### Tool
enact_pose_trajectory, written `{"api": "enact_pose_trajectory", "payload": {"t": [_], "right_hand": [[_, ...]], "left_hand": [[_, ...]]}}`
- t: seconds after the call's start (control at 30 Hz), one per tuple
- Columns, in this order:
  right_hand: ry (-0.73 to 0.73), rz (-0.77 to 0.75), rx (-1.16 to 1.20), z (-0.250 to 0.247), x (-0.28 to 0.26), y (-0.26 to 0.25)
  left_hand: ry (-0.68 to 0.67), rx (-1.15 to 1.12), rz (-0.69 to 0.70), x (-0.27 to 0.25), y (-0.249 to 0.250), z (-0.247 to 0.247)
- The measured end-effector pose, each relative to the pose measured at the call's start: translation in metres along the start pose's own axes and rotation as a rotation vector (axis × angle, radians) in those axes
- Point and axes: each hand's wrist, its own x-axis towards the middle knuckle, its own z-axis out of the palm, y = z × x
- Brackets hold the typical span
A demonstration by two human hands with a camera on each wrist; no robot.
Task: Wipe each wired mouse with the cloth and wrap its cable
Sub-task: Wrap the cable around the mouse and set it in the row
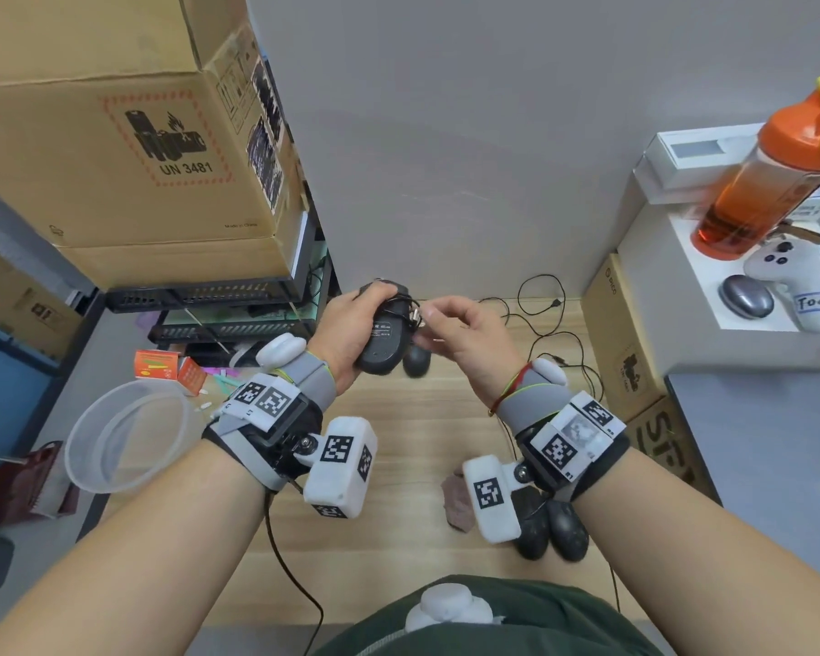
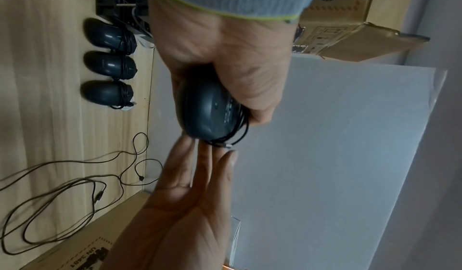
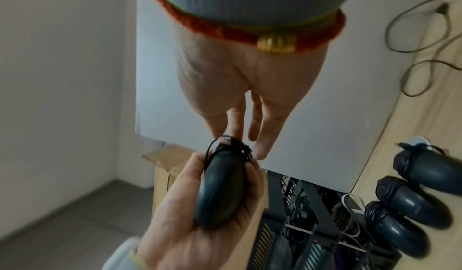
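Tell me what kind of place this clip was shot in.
Probably an office storeroom or IT workbench: a wooden desk against a grey wall, stacked shipping cartons marked UN 3481, and black equipment trays beside a row of wrapped mice.

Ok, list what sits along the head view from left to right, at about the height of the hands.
Clear round plastic bowl → left hand → black wired mouse wrapped in its cable → right hand → brown cardboard box → grey oval mouse.
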Motion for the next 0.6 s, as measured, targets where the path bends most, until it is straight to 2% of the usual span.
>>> {"api": "enact_pose_trajectory", "payload": {"t": [0.1, 0.23, 0.33, 0.4, 0.5, 0.6], "right_hand": [[-0.110, 0.000, -0.127, 0.015, -0.006, 0.002], [-0.187, -0.018, -0.499, 0.027, -0.002, 0.014], [-0.161, 0.013, -0.672, 0.038, 0.002, 0.013], [-0.144, 0.029, -0.723, 0.041, 0.004, 0.015], [-0.060, 0.090, -0.680, 0.042, 0.009, 0.028], [0.036, 0.160, -0.639, 0.038, 0.013, 0.042]], "left_hand": [[0.088, -0.009, 0.005, 0.008, -0.004, -0.003], [0.130, 0.083, 0.044, 0.015, -0.014, -0.005], [0.105, 0.145, 0.002, 0.023, -0.022, -0.009], [0.051, 0.096, -0.074, 0.027, -0.027, -0.011], [-0.046, -0.008, -0.149, 0.030, -0.032, -0.013], [-0.134, -0.059, -0.138, 0.031, -0.036, -0.019]]}}
